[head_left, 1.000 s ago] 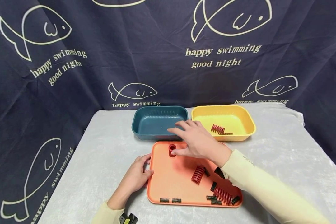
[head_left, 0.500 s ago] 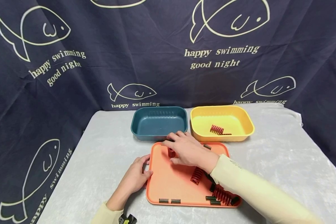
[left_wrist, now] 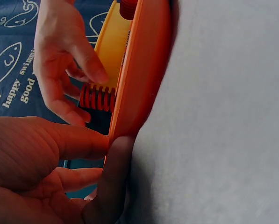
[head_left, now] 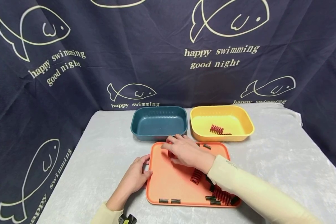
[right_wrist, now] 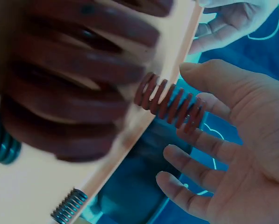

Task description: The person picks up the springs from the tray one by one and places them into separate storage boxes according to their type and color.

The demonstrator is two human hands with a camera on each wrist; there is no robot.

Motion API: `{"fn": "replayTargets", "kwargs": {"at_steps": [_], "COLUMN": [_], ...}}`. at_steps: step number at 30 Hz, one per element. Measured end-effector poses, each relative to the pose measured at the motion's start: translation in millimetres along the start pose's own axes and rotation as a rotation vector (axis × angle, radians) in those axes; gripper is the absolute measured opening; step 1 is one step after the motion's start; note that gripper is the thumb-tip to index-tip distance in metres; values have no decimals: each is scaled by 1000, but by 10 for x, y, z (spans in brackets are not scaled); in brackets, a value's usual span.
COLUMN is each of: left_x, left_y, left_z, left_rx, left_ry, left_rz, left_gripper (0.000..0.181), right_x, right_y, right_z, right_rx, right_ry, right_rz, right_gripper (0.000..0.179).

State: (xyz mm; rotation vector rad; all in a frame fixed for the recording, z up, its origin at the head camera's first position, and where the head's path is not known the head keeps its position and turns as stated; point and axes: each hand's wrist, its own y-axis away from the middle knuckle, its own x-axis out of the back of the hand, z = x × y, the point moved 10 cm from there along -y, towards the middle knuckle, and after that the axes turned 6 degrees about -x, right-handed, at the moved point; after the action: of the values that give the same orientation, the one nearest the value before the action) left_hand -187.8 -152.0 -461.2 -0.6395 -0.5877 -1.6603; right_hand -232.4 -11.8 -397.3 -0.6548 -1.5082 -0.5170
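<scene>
My left hand (head_left: pixel 137 175) grips the left edge of the orange tray (head_left: pixel 168 183), thumb over the rim and fingers beneath, as the left wrist view (left_wrist: pixel 60 154) shows. A red coil spring (left_wrist: pixel 97 98) stands upright near the tray's far left corner. My right hand (head_left: pixel 184 152) reaches over the tray to this spring, mostly covering it from above. In the right wrist view, the right thumb (right_wrist: pixel 209 81) and fingers lie either side of the spring's upper end, with a gap showing. Another red spring (head_left: pixel 196 176) lies mid-tray.
Several small dark springs (head_left: pixel 175 201) lie along the tray's near edge, and one dark spring (head_left: pixel 207 147) at its far edge. A large red spring (head_left: pixel 221 195) sits by the near right corner. Behind stand a blue bin (head_left: pixel 159 124) and a yellow bin (head_left: pixel 235 124) holding a red spring (head_left: pixel 217 129).
My right hand has come down and toward me onto the standing red spring, uncovering the front of the bins. The left hand keeps its hold on the tray.
</scene>
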Motion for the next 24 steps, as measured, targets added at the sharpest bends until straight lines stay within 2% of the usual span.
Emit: {"fn": "replayTargets", "kwargs": {"at_steps": [8, 15, 24], "left_x": [-2, 4, 0], "left_y": [1, 2, -1], "left_z": [0, -2, 3], "left_rx": [-3, -6, -2], "left_ry": [-10, -3, -10], "left_rz": [0, 5, 4], "left_gripper": [62, 62, 63], "right_x": [-70, -93, -34], "right_y": [5, -21, 3], "right_z": [-44, -48, -10], "right_rx": [27, 8, -5], "right_ry": [-47, -120, -138], "right_rz": [25, 14, 20], "right_gripper": [32, 13, 10]}}
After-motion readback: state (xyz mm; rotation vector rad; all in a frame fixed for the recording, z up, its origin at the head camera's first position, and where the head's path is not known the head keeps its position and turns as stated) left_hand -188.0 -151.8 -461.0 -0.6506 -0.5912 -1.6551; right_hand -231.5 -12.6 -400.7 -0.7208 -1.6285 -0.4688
